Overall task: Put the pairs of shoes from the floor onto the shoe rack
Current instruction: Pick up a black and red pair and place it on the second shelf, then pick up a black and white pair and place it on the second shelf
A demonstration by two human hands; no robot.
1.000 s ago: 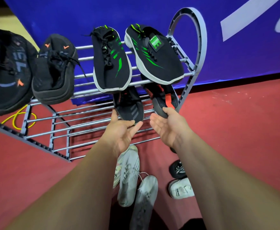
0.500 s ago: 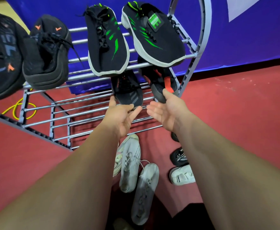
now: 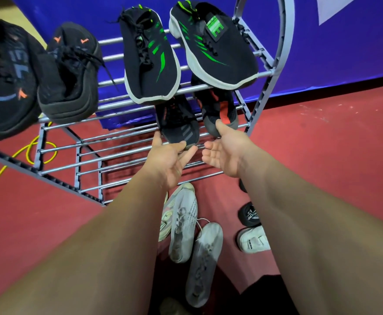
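head view, rack: we see the shoe rack (image 3: 283,53) with a black-and-green pair (image 3: 149,57) on its top shelf and a black-and-orange pair (image 3: 70,73) to the left of it.
head view, lower shelf: under the green pair lie a grey-striped shoe (image 3: 179,123) and a red-marked shoe (image 3: 220,108), side by side on the rods, toes toward us.
left hand (image 3: 170,160): palm up, fingers straight at the toe of the grey-striped shoe, thumb beside it; the grip is slack and clasps nothing.
right hand (image 3: 226,153): palm up, thumb touching the toe of the red-marked shoe, fingers relaxed; this grip is loose too.
floor (image 3: 322,155): a white pair (image 3: 183,223) lies below our arms near the rack's foot; a black shoe (image 3: 249,214) and a white shoe (image 3: 254,239) lie to the right, partly hidden by the arm.
handling: we judge these sneakers light, soft in the upper, stiffer in the sole and not fragile. we would take each at the heel collar or across the middle, minding that loose laces may snag on the rods.
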